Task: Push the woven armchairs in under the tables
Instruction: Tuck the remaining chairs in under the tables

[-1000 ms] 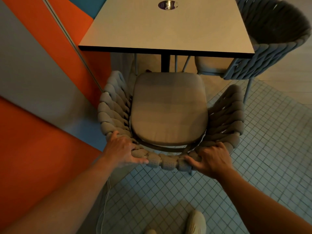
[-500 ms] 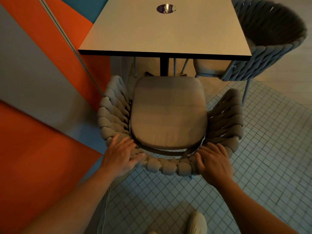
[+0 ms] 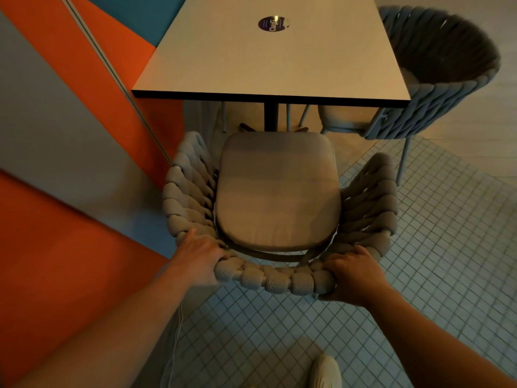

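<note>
Now | left hand (image 3: 197, 257), right hand (image 3: 354, 271) grip armchair (image 3: 277, 280) back | table post (image 3: 270, 116) ahead | second armchair (image 3: 436, 88) beside

There is one round sticker (image 3: 273, 23) on the top of the table (image 3: 251, 65), out in the middle near the far end. The sticker is dark purple, with a shiny spot at its top edge. It has light letters on it, and the letters lie sideways. The big letters look like "Clay", maybe with one more letter after them. There is smaller writing beside the big letters, but it is too tiny and fuzzy to read.
</note>
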`<state>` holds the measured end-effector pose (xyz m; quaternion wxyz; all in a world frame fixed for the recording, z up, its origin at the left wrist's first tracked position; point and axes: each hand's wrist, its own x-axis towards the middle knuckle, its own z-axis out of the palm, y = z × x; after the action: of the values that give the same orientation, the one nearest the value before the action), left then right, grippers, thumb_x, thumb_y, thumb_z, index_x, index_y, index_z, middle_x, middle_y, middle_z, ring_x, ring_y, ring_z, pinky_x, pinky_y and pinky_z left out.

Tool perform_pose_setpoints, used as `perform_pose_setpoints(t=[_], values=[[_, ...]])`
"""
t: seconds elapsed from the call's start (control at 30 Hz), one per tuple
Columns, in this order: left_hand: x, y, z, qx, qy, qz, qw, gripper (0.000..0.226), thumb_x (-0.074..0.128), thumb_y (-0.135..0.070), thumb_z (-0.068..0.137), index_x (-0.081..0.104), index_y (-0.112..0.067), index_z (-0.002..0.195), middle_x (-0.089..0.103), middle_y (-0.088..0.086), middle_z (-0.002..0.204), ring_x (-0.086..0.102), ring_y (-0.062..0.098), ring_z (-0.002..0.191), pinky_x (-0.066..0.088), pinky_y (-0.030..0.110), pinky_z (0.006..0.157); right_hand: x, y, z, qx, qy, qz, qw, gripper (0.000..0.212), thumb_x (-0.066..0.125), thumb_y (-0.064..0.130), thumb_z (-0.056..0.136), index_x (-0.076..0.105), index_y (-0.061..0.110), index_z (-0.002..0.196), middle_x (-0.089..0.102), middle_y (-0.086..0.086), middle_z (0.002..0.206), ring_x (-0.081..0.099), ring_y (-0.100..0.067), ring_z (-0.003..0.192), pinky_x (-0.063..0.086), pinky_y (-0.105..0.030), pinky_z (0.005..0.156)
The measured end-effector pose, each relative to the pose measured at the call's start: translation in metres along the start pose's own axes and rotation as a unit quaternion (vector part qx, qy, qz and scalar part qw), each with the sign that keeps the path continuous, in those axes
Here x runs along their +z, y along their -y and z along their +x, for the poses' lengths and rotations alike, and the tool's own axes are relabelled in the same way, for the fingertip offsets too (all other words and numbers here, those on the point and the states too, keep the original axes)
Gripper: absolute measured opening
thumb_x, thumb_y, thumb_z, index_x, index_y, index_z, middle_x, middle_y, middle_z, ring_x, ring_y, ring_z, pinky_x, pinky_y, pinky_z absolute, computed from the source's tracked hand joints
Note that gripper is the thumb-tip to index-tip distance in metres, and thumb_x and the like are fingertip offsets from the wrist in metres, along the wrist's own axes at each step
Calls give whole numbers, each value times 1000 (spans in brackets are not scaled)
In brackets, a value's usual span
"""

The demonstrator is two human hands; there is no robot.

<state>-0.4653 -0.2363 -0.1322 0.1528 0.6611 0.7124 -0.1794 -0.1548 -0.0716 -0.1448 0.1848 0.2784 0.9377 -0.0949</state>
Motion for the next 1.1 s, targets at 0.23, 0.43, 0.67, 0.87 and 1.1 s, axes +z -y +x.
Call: perform_pose_setpoints(t=[0.23,0.43,0.67,0.87,1.1], values=[[11,10,11,8,19,34,999,63,48,-81,64,66,-44,112,66,-14,108,58,15,110,35,47,94,11,-6,14,8,-13,-60,998,68,42,86,63,65,37,104,66,18,98,57,-8,93,39,-30,93],[3,16,21,10,16,36,999,62,48,-80,65,69,-40,107,67,-13,105,59,15,106,38,45,95,7,-13,25,4,-3,-55,998,65,41,83,63,64,38,104,65,17,97,57,-8,91,41,-31,93],[-6,23,37,4,24,36,999,75,34,-82,60,68,-40,110,69,-12,104,61,16,106,37,45,94,0,-22,41,11,-7,-63,998,68,38,84,61,64,38,104,65,17,96,56,-8,90,41,-30,92],[-17,28,44,7,36,46,998,61,51,-80,71,68,-40,114,70,-11,107,61,16,107,38,44,97,-7,-24,52,17,3,-81,997,62,47,85,66,65,35,98,66,15,90,57,-9,83,40,-31,90],[-18,31,49,-1,41,52,998,59,53,-77,71,64,-45,119,68,-13,110,60,16,108,36,44,96,-10,-26,57,15,11,-85,996,58,54,82,68,65,37,104,67,16,97,59,-9,90,40,-33,94]])
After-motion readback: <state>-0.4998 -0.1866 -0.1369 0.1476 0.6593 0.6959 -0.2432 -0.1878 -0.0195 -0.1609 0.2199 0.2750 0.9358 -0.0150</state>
